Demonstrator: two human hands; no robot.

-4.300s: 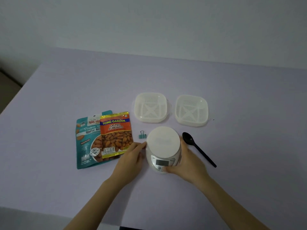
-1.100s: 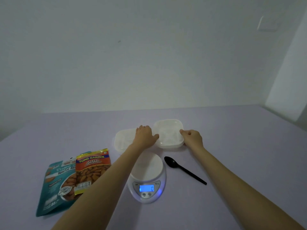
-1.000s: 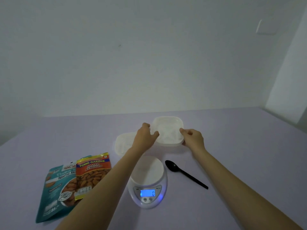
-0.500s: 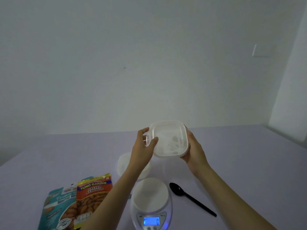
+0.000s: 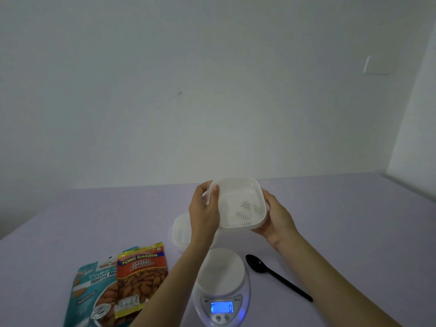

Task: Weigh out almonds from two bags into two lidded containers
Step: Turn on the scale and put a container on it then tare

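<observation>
I hold a white lidded container (image 5: 238, 204) in the air above the table with both hands. My left hand (image 5: 204, 213) grips its left edge, thumb on the lid's rim. My right hand (image 5: 274, 218) cups its right side from below. The second white container (image 5: 181, 231) stands on the table behind my left hand, partly hidden. A white digital scale (image 5: 221, 282) with a lit blue display reading 0 sits below. An orange salted-almonds bag (image 5: 140, 277) overlaps a teal roasted-almonds bag (image 5: 92, 289) at the left.
A black plastic spoon (image 5: 276, 276) lies right of the scale on the lilac table (image 5: 354, 232). A pale wall rises behind the table's far edge.
Both hands took hold of the right container and lifted it off the table toward me. The scale's display has lit up since the earliest frame. The view tilted upward.
</observation>
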